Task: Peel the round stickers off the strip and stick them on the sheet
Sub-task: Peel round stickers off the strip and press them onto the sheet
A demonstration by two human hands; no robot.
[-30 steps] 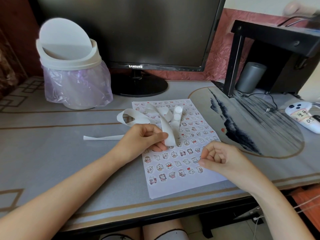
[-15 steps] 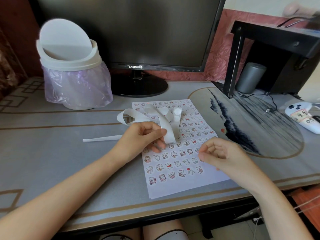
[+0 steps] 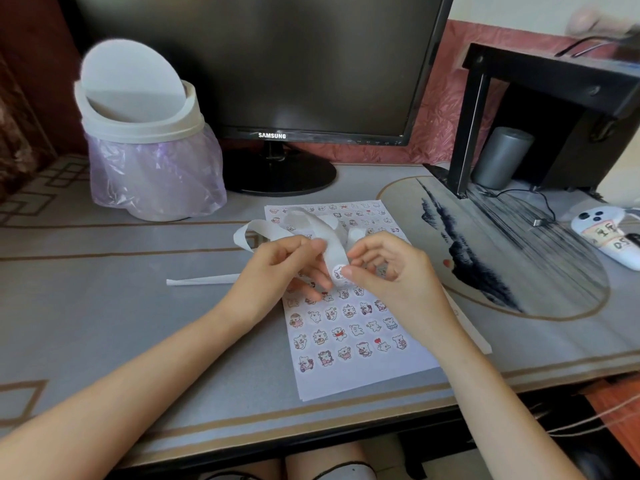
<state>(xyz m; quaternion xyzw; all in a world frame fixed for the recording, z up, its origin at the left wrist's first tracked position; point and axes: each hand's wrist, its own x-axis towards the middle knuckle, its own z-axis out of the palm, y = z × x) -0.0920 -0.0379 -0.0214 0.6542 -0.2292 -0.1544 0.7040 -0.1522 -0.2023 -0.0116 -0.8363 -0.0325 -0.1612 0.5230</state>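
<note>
Paper strip | gripped by left hand | right hand pinches sticker at its end | over sheet

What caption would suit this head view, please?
Left hand holds the strip; right hand peels a round sticker over the sheet.

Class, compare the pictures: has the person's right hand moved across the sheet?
Yes. The right hand moved left and away from the near edge of the sheet, up to the strip.
</note>
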